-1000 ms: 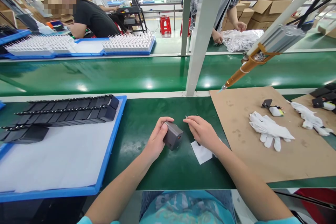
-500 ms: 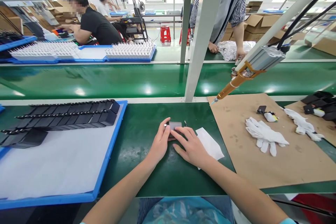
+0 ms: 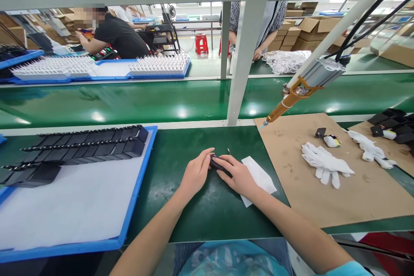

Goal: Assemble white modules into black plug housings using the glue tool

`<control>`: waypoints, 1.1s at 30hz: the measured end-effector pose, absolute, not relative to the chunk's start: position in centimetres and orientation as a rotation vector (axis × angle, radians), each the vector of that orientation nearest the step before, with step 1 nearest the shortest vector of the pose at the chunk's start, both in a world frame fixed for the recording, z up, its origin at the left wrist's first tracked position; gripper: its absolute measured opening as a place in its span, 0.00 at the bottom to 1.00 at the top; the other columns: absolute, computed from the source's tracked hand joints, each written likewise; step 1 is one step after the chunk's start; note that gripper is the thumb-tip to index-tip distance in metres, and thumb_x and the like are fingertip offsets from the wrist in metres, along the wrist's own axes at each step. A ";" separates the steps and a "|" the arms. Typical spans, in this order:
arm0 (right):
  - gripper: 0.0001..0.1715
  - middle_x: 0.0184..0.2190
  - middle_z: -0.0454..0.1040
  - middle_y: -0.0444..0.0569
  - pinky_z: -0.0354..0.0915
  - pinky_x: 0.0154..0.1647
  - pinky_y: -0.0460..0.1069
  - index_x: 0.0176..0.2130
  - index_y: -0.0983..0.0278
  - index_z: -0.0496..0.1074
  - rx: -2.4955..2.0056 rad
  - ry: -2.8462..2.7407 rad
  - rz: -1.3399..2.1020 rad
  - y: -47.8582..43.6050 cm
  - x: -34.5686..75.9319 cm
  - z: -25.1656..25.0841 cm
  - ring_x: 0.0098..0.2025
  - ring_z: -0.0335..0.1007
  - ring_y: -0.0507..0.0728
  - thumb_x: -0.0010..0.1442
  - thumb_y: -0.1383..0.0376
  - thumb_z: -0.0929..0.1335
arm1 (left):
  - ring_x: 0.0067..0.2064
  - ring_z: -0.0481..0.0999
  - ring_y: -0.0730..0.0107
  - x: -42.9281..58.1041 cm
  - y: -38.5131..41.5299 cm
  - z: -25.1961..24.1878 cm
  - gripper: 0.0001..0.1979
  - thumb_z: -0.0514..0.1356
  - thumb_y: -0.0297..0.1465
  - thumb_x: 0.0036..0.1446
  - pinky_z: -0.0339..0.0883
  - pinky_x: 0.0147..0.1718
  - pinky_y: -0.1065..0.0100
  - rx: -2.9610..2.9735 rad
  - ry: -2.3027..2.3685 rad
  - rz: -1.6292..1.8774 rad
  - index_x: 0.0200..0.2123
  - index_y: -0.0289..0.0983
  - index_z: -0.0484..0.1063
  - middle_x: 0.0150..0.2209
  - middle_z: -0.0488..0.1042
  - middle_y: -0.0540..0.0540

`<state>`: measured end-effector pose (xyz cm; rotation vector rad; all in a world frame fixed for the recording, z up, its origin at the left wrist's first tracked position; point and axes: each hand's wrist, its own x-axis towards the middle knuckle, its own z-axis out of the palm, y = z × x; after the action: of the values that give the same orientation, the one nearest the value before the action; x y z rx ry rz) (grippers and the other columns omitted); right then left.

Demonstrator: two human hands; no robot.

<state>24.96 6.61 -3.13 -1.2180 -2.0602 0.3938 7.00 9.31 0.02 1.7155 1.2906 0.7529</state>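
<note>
I had the black block (image 3: pixel 216 165) gripped in both hands, near the middle of the frame, just above or on the table (image 3: pixel 194 220); I could not tell which. Its long axis seemed to slant from upper left to lower right, though my fingers hid its ends, so which end was the front did not show. What I saw of it was plain, dark and smooth-edged. My left hand (image 3: pixel 196 172) closed on its left side, fingertips pointing up the frame; my right hand (image 3: pixel 241 177) bent fingers and thumb round the other side, knuckles up. My forearms slanted in from the lower corners. White paper (image 3: pixel 260 177) lay just beside my right hand, and a blue tray (image 3: pixel 64 250) filled the lower left.
</note>
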 end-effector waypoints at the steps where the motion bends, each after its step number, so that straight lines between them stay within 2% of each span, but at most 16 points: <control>1: 0.22 0.50 0.72 0.52 0.75 0.44 0.54 0.58 0.54 0.65 -1.218 -2.084 0.351 6.6 25.0 -3.1 0.47 0.73 0.58 0.64 0.64 0.64 | 0.35 0.77 0.70 6.9 9.7 -0.2 0.20 0.46 0.41 0.66 0.72 0.40 0.67 1.722 1.301 0.745 0.55 0.43 0.69 0.46 0.77 0.47; 6: 0.18 0.49 0.72 0.55 0.73 0.44 0.57 0.53 0.57 0.71 -1.221 -2.135 0.038 6.5 25.3 -2.7 0.44 0.71 0.59 0.64 0.61 0.65 | 0.31 0.76 0.69 6.8 10.7 -1.1 0.18 0.51 0.40 0.63 0.71 0.32 0.69 1.669 1.245 0.738 0.47 0.40 0.75 0.36 0.78 0.47; 11: 0.18 0.46 0.75 0.58 0.72 0.40 0.56 0.52 0.62 0.71 -1.300 -2.306 -0.073 6.6 24.7 -2.2 0.40 0.73 0.61 0.65 0.62 0.63 | 0.32 0.76 0.69 6.7 11.0 -1.2 0.17 0.52 0.39 0.62 0.70 0.29 0.70 1.661 1.211 0.753 0.46 0.41 0.76 0.36 0.78 0.47; 16: 0.15 0.41 0.76 0.54 0.72 0.32 0.49 0.51 0.62 0.70 -1.316 -2.238 0.063 6.6 24.6 -1.5 0.37 0.75 0.58 0.65 0.63 0.63 | 0.32 0.76 0.69 6.0 11.7 -0.6 0.18 0.51 0.40 0.63 0.70 0.27 0.70 1.630 1.334 0.931 0.47 0.39 0.75 0.36 0.77 0.45; 20: 0.17 0.47 0.75 0.55 0.73 0.40 0.50 0.53 0.61 0.68 -1.191 -2.111 0.026 5.6 24.9 -1.2 0.45 0.75 0.59 0.65 0.63 0.64 | 0.32 0.75 0.69 5.3 12.0 0.2 0.19 0.51 0.42 0.64 0.70 0.27 0.71 1.558 1.395 1.057 0.47 0.39 0.74 0.36 0.76 0.45; 25: 0.17 0.47 0.75 0.55 0.75 0.34 0.49 0.53 0.60 0.70 -1.129 -2.321 0.054 4.9 24.2 -1.5 0.39 0.77 0.56 0.66 0.65 0.62 | 0.34 0.76 0.70 5.1 11.9 0.4 0.17 0.52 0.41 0.64 0.70 0.29 0.71 1.605 1.380 1.142 0.46 0.39 0.73 0.42 0.75 0.44; 29: 0.19 0.49 0.75 0.54 0.75 0.45 0.53 0.55 0.57 0.68 -1.188 -2.143 0.125 5.2 24.3 -1.2 0.46 0.76 0.58 0.65 0.64 0.64 | 0.33 0.76 0.70 5.2 11.9 0.3 0.17 0.51 0.41 0.64 0.70 0.30 0.70 1.637 1.374 1.152 0.46 0.39 0.73 0.42 0.75 0.44; 33: 0.17 0.47 0.76 0.54 0.76 0.40 0.53 0.53 0.59 0.70 -1.142 -2.205 0.189 5.3 24.8 -1.4 0.42 0.78 0.58 0.65 0.65 0.64 | 0.34 0.75 0.71 5.2 11.8 0.4 0.16 0.51 0.41 0.64 0.70 0.29 0.71 1.645 1.354 1.165 0.46 0.39 0.73 0.45 0.74 0.44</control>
<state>24.81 5.27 -1.44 -1.1419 -2.2053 0.1891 5.24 11.75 0.41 1.6449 1.3540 1.1654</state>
